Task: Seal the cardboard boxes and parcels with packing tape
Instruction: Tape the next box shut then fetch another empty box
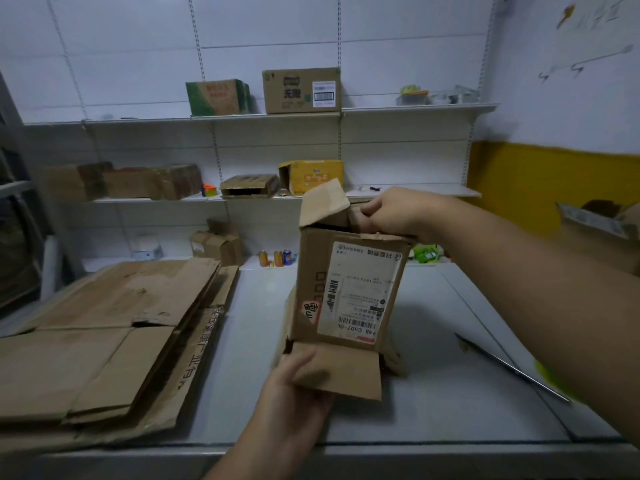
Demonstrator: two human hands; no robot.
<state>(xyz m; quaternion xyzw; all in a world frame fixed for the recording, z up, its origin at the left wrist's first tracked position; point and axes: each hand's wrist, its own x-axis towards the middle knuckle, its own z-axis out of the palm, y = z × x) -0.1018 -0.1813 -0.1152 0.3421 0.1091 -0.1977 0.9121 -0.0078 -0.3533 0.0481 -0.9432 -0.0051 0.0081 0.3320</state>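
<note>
Holds a small cardboard box point(349, 289) upright, leaning slightly, over the middle of the counter point(433, 403); cannot tell whether resting on the surface or lifted just clear. Grips the near bottom flap point(346, 374) with the left hand point(294, 379), thumb on top of the flap, fingers curled beneath and out of sight. Grips the top rim at the box's right side with the right hand point(388, 216), fingers curled over a folded-in flap, knuckles toward the camera. Shows both ends unsealed: upper flap point(323, 202) on the left standing up and bent, bottom flaps splayed outward. Carries a white shipping label point(363, 289) with barcodes on the face toward the camera, print upside down, and a small red-edged sticker point(311, 311) just beside the label's lower left corner.

Along the counter's left edge: a broad stack of flattened cardboard point(104, 334), several sheets deep, reaching from the near edge almost to the back. Toward the right edge: a long thin metal piece point(512, 370) lying diagonally, one end hidden behind the right forearm; too blurred to name. At the back edge: a small brown carton point(216, 245) beside the stack's far end, then three drink cans point(277, 258) just to its right.

On the wall shelves point(415, 107) behind: a green carton point(216, 97) and a printed brown carton point(301, 90) on the upper one; a row of brown boxes point(138, 181) and an open yellow carton point(313, 174) on the lower.
</note>
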